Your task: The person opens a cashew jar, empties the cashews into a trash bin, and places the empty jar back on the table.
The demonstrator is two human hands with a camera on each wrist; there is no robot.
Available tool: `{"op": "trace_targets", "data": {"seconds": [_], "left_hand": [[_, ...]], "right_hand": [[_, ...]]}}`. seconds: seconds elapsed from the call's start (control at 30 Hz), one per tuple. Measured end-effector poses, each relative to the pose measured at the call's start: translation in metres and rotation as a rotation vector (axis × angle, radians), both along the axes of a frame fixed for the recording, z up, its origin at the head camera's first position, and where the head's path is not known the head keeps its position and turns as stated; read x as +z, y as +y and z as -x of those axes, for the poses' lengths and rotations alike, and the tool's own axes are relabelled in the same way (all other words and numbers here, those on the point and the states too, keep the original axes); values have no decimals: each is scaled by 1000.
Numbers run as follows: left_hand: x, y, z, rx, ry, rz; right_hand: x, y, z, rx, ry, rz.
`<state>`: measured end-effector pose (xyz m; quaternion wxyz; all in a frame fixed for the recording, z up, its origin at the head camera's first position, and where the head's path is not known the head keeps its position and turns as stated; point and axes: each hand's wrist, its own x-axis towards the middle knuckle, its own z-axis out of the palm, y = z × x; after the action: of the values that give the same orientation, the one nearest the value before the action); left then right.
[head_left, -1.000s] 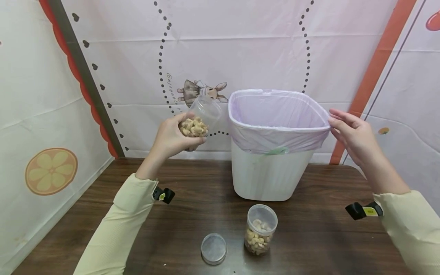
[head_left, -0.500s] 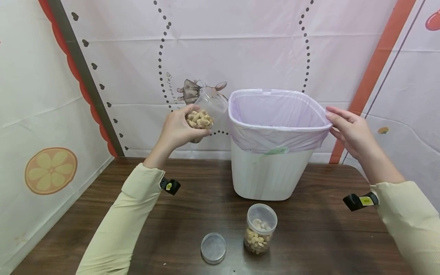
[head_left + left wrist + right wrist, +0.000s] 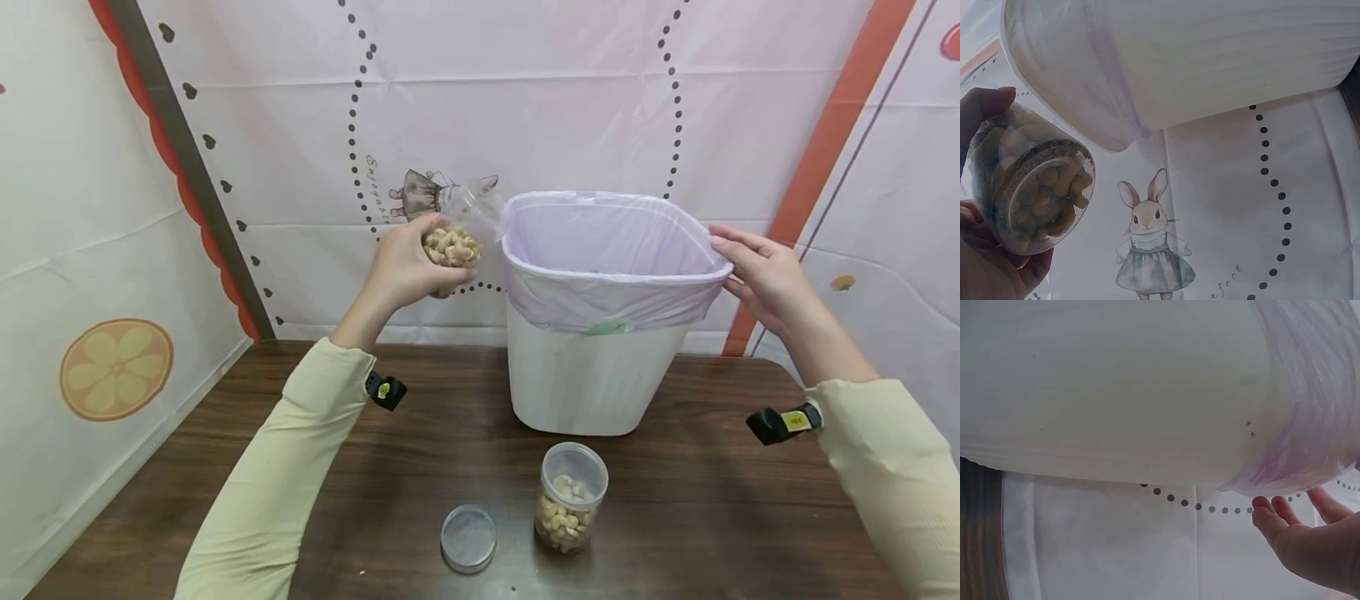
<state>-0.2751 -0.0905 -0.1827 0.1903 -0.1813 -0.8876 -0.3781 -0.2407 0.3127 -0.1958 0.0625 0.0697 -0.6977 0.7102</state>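
Note:
My left hand [image 3: 405, 262] grips a clear jar [image 3: 1035, 181] of cashews [image 3: 453, 247], tilted with its mouth toward the bin. Its upper part overlaps the left rim of the white trash can [image 3: 588, 379] in the head view. A pale purple bag [image 3: 607, 237] lines the can and folds over its rim. My right hand [image 3: 765, 271] is at the can's right corner, fingertips at the lined rim. In the right wrist view its fingers [image 3: 1266, 512] lie loosely bent just outside the bag. Through the jar's base, the left wrist view shows cashews inside.
A second open jar [image 3: 567, 508] of cashews stands on the dark wooden table [image 3: 405, 467], in front of the can. To its left lies a round clear lid [image 3: 468, 539]. A printed white cloth [image 3: 525, 108] hangs behind, close to the can.
My left hand has moved right and up with the jar, bringing its mouth to the can's left rim. My right hand has shifted slightly left and up at the rim. The can stays put.

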Motion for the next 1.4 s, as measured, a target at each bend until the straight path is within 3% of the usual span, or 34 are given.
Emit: {"op": "trace_targets", "data": {"seconds": [0.43,0.77,1.4], "left_hand": [[9,13,6,26,0,13],[11,22,12,54,-28,12],[22,32,18,86,39,95]], "right_hand": [[5,-2,7,31,-5,-48],[7,-2,14,54,-35,21],[6,1,24,138,-52,192]]}}
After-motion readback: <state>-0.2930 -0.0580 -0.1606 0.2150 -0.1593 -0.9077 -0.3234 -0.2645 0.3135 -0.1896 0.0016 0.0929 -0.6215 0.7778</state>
